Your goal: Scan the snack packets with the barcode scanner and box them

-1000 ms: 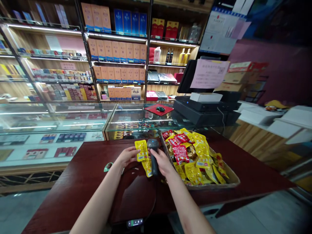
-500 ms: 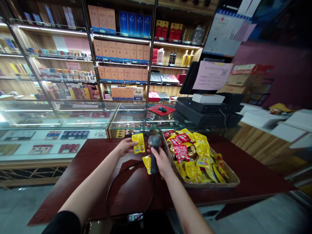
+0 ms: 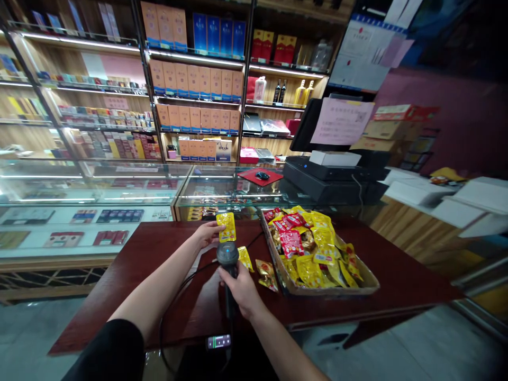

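At the bottom centre of the frame, a small lit screen (image 3: pixel 218 342) sits close to the near edge of a dark red table (image 3: pixel 119 286). Just above it, the right hand (image 3: pixel 243 292) is closed around the handle of a black scanner (image 3: pixel 227 255), its head pointing up the frame. Near the middle of the picture, left of centre, the left hand (image 3: pixel 207 234) pinches a yellow packet (image 3: pixel 226 227) by its left side, thumb across the front; the packet is held up just beyond the scanner's head, and whether the two touch I cannot tell. A second yellow packet (image 3: pixel 245 258) lies on the table right of the scanner, partly behind the right hand, and a brown-and-gold packet (image 3: pixel 267 275) lies between it and a shallow box (image 3: pixel 371 283) heaped with yellow and red packets, right of centre. Farther up, a mouse (image 3: pixel 262 175) rests on a red mat (image 3: pixel 273 179) on a glass counter (image 3: pixel 103 185), with a monitor (image 3: pixel 304 127) at upper right. Behind, lit shelves hold rows of orange boxes (image 3: pixel 198 78) at upper centre.
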A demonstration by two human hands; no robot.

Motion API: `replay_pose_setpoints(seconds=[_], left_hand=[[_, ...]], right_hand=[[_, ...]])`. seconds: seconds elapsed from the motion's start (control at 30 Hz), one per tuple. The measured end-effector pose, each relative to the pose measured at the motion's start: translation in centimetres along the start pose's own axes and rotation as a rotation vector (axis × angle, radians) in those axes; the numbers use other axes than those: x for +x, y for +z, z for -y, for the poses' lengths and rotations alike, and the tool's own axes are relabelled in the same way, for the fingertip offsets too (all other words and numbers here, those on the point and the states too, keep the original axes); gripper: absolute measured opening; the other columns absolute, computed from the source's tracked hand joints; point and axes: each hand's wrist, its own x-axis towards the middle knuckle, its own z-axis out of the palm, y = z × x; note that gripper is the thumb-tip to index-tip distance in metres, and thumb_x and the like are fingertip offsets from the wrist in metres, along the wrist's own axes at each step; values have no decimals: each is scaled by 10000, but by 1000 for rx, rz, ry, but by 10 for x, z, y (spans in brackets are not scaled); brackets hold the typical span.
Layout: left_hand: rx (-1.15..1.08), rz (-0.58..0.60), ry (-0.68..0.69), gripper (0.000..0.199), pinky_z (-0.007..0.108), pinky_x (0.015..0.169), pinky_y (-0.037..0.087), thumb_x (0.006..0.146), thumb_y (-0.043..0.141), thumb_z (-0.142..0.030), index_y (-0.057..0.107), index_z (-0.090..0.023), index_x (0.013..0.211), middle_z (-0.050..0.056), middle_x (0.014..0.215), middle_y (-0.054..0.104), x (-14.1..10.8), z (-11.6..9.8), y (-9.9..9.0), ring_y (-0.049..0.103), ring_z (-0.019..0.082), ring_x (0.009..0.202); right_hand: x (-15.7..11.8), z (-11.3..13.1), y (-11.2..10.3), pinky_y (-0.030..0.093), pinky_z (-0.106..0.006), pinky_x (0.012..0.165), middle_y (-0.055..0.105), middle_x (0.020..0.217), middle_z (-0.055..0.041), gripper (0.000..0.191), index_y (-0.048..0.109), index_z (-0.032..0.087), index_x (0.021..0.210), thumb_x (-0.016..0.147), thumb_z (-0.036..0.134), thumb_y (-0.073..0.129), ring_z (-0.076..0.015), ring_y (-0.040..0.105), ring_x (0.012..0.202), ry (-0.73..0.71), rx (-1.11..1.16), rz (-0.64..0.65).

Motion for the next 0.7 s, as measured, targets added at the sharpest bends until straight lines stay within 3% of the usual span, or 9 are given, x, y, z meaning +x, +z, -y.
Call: replay_pose_setpoints(seconds=[0.7], left_hand=[[35,45,-18,420,290,629,565,559,865,-207,647,-131,909,77,825,717,2,1,-6,683,174,669]], right_hand=[[-4,0,3,504,-288,652,620,752,-7,428,599,155,924,656,456,739,-146,584,681,72,95,-2]])
